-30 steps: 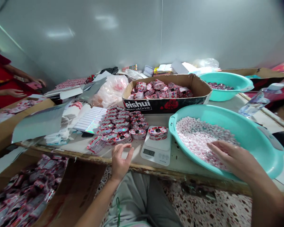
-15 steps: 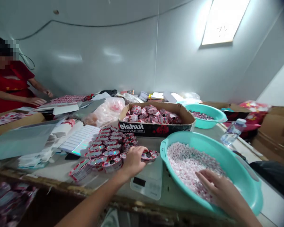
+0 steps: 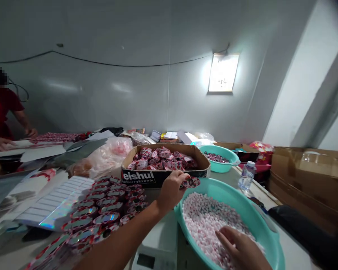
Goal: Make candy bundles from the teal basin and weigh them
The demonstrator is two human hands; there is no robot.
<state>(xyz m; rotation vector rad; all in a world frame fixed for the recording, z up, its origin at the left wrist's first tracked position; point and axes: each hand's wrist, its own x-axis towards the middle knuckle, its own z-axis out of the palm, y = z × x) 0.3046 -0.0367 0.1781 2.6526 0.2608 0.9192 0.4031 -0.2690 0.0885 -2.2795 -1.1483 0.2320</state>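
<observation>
My left hand (image 3: 172,189) is closed on a small flat oval candy container (image 3: 191,182) with a red-and-white pattern and a dark round spot. It holds the container near the left rim of a large turquoise basin (image 3: 270,225), in front of a cardboard box. Small pale pink and white pieces (image 3: 205,217), which look like wrapped candies, fill much of the basin. Over these pieces is my right hand (image 3: 239,245), thumb and fingers loosely bent and apart. Its fingertips are partly hidden. Below my left forearm sits a white digital scale (image 3: 160,240) with a dark display.
Rows of similar containers (image 3: 109,208) stand on the left. A black-printed cardboard box (image 3: 166,176) holds more of them. Behind are a smaller turquoise basin (image 3: 221,161) and a water bottle (image 3: 247,175). A co-worker in red (image 3: 2,112) handles papers at the far left.
My left hand has lifted the oval container up from the scale towards the basin's rim. My right hand stays over the pieces in the basin. The view has turned right and upward.
</observation>
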